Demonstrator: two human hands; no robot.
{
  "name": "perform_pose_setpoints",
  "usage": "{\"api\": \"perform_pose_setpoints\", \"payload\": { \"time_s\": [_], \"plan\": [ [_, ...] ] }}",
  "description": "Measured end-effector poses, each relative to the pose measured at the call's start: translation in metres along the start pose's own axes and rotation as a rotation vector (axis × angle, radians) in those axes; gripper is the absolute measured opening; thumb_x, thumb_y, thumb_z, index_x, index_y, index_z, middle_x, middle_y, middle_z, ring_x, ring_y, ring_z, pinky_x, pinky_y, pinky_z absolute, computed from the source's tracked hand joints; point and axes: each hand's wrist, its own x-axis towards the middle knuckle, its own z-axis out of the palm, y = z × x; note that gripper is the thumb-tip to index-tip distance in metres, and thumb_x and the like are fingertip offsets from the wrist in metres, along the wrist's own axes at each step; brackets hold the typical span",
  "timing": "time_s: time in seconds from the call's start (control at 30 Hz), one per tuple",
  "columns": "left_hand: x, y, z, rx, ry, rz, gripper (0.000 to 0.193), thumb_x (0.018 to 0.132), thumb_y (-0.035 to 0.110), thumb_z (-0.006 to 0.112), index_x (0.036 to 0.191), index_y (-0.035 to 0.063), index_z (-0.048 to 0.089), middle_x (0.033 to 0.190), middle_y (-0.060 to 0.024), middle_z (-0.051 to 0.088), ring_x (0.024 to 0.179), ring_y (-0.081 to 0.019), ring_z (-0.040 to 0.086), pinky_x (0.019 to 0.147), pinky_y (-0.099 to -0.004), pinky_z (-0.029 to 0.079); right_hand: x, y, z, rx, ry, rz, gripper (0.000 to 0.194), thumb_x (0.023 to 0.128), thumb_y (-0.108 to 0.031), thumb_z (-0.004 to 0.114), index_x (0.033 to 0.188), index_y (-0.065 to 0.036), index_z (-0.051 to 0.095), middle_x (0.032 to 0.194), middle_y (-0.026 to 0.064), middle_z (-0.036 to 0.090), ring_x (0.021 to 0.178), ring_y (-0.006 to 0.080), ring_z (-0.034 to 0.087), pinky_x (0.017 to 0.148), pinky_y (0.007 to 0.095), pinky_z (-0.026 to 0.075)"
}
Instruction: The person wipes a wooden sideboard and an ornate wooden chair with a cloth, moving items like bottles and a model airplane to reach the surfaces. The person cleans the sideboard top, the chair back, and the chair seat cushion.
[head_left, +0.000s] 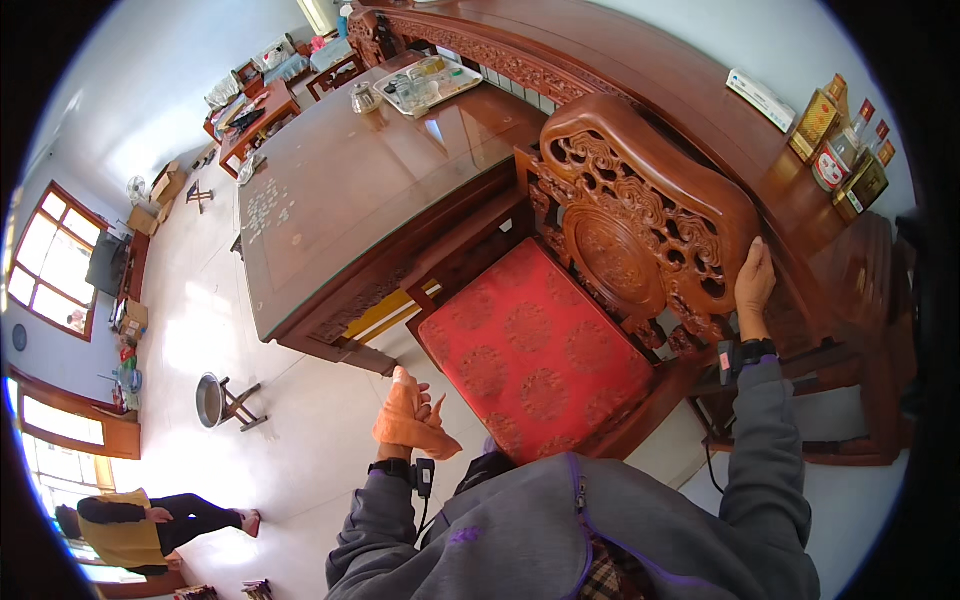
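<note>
An orange cloth (397, 417) is wrapped over my left hand (421, 405), which holds it beside the chair seat, above the floor. My right hand (754, 283) grips the right outer edge of the carved wooden chair back (611, 232); part of its grip is hidden behind the wood. The back has openwork scrolls around a carved oval panel. In front of my body lies the chair's red cushion (529, 352), patterned with dark round motifs.
A glass-topped wooden table (360, 187) adjoins the chair, carrying a tray (450, 94) of glassware. Bottles (832, 161) and boxes stand on the long sideboard (675, 82). A metal basin (211, 400) rests by a folding stool (244, 405). A person (142, 521) stands at lower left.
</note>
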Motion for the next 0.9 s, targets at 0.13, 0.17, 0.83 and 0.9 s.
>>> {"api": "perform_pose_setpoints", "payload": {
  "time_s": [0.13,0.17,0.83,0.9],
  "plan": [
    [0.038,0.018,-0.018,-0.191,0.049,-0.114,0.065,0.095,0.059,0.054,0.130,0.0041,0.050,0.121,-0.0121,0.055,0.097,-0.0219,0.055,0.079,-0.0388,0.053,-0.013,-0.001,-0.017,-0.071,-0.055,-0.098,0.061,0.105,-0.050,0.038,0.129,0.003,0.054,0.118,0.0271,0.060,0.112,0.0444,0.055,0.096,0.0461,0.044],
    [0.050,0.026,-0.017,-0.260,0.015,-0.141,0.066,0.095,0.060,0.052,0.130,0.0043,0.050,0.122,-0.0130,0.056,0.097,-0.0229,0.055,0.079,-0.0406,0.052,-0.022,0.001,-0.027,-0.101,-0.070,-0.135,0.062,0.105,-0.050,0.039,0.133,0.004,0.051,0.123,0.0268,0.058,0.116,0.0432,0.054,0.099,0.0450,0.043],
    [0.201,0.152,0.038,-0.089,0.063,-0.231,0.059,0.092,0.055,0.054,0.101,-0.0039,0.050,0.105,-0.0230,0.059,0.097,-0.0306,0.061,0.076,-0.0415,0.060,-0.472,0.018,-0.046,0.209,-0.287,1.216,0.081,0.086,-0.068,0.063,0.116,0.007,0.057,0.102,0.0164,0.067,0.081,0.0230,0.068,0.063,0.0352,0.058],
    [0.199,0.159,0.045,-0.080,0.050,-0.256,0.065,0.093,0.056,0.053,0.113,-0.0055,0.047,0.108,-0.0241,0.058,0.092,-0.0331,0.062,0.070,-0.0406,0.059,-0.470,0.008,-0.043,0.185,-0.261,1.173,0.081,0.087,-0.068,0.063,0.115,0.008,0.057,0.104,0.0168,0.066,0.086,0.0233,0.068,0.066,0.0360,0.058]
  ]
}}
